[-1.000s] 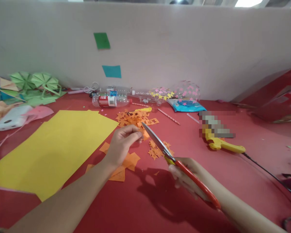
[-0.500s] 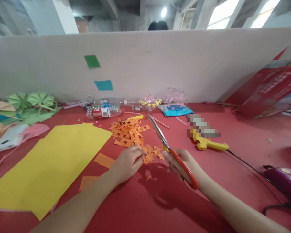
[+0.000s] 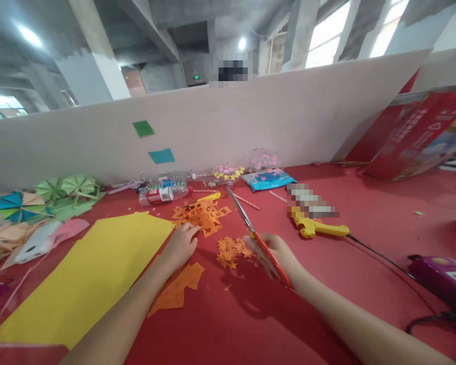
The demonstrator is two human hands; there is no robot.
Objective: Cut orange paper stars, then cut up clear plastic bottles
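Note:
My right hand [image 3: 275, 253] is closed around a pair of scissors [image 3: 264, 248] with red-orange handles, the long metal blades together and pointing up and away. My left hand [image 3: 182, 246] rests at the near edge of a heap of punched orange paper scraps [image 3: 203, 215], fingers stretched toward them and nothing visible in its grasp. Between the hands lies a small pile of orange paper stars [image 3: 231, 251]. Plain orange paper pieces [image 3: 180, 289] lie beneath and beside my left forearm.
Large yellow paper sheets [image 3: 95, 263] cover the left side. A plastic bottle [image 3: 161, 195], star-covered clear domes [image 3: 228, 172] and a blue packet [image 3: 269, 180] line the partition. To the right are a yellow glue gun [image 3: 319, 228], its cord, a purple device [image 3: 443, 279] and a red box [image 3: 421, 132].
My left hand has moved left, off the stars to the scrap heap. Still in my right hand, the scissors shifted slightly left. The view has tilted up, and more plain orange paper shows.

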